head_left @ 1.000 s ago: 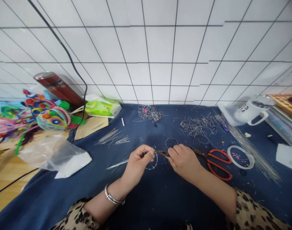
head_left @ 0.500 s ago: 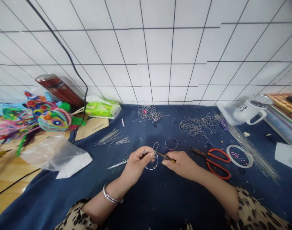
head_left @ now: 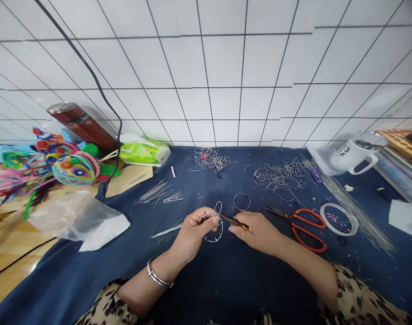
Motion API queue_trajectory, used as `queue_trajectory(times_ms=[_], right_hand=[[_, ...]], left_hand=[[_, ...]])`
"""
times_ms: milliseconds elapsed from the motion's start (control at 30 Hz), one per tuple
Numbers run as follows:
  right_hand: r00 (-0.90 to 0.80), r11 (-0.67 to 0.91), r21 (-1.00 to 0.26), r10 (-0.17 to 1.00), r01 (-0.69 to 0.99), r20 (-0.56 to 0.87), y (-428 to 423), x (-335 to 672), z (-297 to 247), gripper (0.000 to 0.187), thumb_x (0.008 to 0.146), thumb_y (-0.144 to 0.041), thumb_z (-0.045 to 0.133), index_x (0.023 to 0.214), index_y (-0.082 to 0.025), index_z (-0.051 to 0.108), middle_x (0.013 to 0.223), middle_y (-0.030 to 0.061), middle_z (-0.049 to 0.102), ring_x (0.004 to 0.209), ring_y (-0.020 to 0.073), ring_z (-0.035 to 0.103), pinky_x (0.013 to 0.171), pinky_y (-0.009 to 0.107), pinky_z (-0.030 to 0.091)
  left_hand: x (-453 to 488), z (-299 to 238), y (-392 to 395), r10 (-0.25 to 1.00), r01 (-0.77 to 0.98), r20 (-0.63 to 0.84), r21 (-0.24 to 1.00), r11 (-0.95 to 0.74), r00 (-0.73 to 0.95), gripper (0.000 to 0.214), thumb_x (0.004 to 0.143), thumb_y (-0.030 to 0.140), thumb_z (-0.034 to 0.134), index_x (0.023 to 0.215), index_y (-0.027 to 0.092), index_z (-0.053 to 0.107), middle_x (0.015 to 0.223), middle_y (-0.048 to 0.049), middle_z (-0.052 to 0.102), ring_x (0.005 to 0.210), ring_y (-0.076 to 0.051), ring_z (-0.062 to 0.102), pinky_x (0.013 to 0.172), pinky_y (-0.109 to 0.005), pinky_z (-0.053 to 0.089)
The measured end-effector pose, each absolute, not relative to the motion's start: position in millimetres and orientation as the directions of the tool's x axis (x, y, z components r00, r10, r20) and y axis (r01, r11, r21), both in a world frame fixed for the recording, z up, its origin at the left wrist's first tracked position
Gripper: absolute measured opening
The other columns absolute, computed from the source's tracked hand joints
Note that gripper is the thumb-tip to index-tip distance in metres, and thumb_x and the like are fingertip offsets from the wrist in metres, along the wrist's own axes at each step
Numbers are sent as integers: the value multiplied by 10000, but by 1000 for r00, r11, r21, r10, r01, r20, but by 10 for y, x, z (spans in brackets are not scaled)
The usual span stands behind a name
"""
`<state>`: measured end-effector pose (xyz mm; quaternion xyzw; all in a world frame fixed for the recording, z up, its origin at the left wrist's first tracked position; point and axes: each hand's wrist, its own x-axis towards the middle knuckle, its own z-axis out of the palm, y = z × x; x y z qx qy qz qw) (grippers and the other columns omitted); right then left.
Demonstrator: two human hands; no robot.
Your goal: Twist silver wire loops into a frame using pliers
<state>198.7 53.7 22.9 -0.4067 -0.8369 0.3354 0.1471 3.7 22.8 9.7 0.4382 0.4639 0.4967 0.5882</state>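
Between thumb and fingers, my left hand [head_left: 196,228] pinches a thin silver wire ring [head_left: 216,239] with a smaller wire loop standing up at its top. My right hand [head_left: 256,230] is wrapped round pliers [head_left: 233,220] with dark jaws and a bit of yellow on the handle. The tips of the pliers reach the wire close to my left thumb; whether they grip it is too small to tell. Just beyond my right hand lies another wire ring [head_left: 242,202] with a pink spot on its near side.
Red-handled scissors [head_left: 307,230] lie right of my right hand, near a clear round dish [head_left: 339,220] with pink beads. Tangled wire [head_left: 278,176] and cut wire lengths [head_left: 153,193] lie on the blue cloth [head_left: 90,280]. A white mug [head_left: 353,155] stands at the right, a red flask [head_left: 82,124] leans left.
The held wire ring has tilted slightly, its lower edge hanging a little lower. Both hands stay almost in place, and the view has shifted very slightly.
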Motion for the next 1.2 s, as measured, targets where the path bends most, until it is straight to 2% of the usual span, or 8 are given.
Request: queue_trajectory(times_ms=[200,333,433,567,667,900,1067,1200], right_hand=[[-646,449,-684,762,575,-43,530,1992,264,280,866,-384,451,674,-180,449,667,-26,496,628,91,463,590,205,321],[-660,501,-642,752,580,-10,523,2000,280,267,878,-378,435,703,-180,473,683,-19,501,638,97,464,596,212,332],[-653,565,-549,756,616,45,507,2003,274,250,875,-380,440,743,-178,503,714,-2,510,671,114,471,614,228,346],[-628,634,-349,764,690,146,467,1990,265,227,878,-360,433,816,-170,542,771,39,533,752,154,476,698,277,354],[-623,652,-223,758,725,192,432,1971,277,247,888,-354,405,824,-168,554,771,57,532,746,169,461,696,299,340],[-607,645,-58,743,762,282,385,1953,296,250,890,-337,398,848,-163,574,730,69,519,720,190,448,643,320,302],[-612,646,-36,738,762,283,379,1964,286,262,901,-331,379,881,-156,574,729,74,535,720,192,468,638,319,311],[-613,645,-131,760,753,216,396,1972,263,249,902,-329,384,835,-168,561,742,60,559,724,175,502,652,295,338]], left_hand=[[30,111,216,993,-153,-88,983,98,73,105,782,235,619,742,145,583,601,24,500,579,-90,440,590,-214,360],[24,113,219,997,-100,-64,993,68,45,130,778,250,617,717,144,573,596,24,491,570,-94,428,578,-217,349],[17,102,223,998,-91,-54,994,56,21,139,778,257,612,711,147,561,595,24,485,572,-97,426,575,-219,343],[10,82,225,999,-69,-45,997,46,20,136,782,243,603,701,146,552,598,27,482,574,-93,416,570,-212,335],[11,78,222,999,-37,-39,999,39,6,145,780,245,601,690,146,545,597,29,483,573,-92,415,567,-209,334],[16,81,213,999,32,-37,999,37,-7,164,781,264,591,684,150,527,597,33,468,554,-89,401,532,-202,316],[14,74,213,1000,75,-31,997,31,-5,162,788,257,578,677,151,528,602,28,467,560,-93,403,537,-206,317],[24,87,217,1000,62,-26,998,27,-6,161,783,252,585,670,150,532,600,24,479,566,-97,415,550,-209,331]])
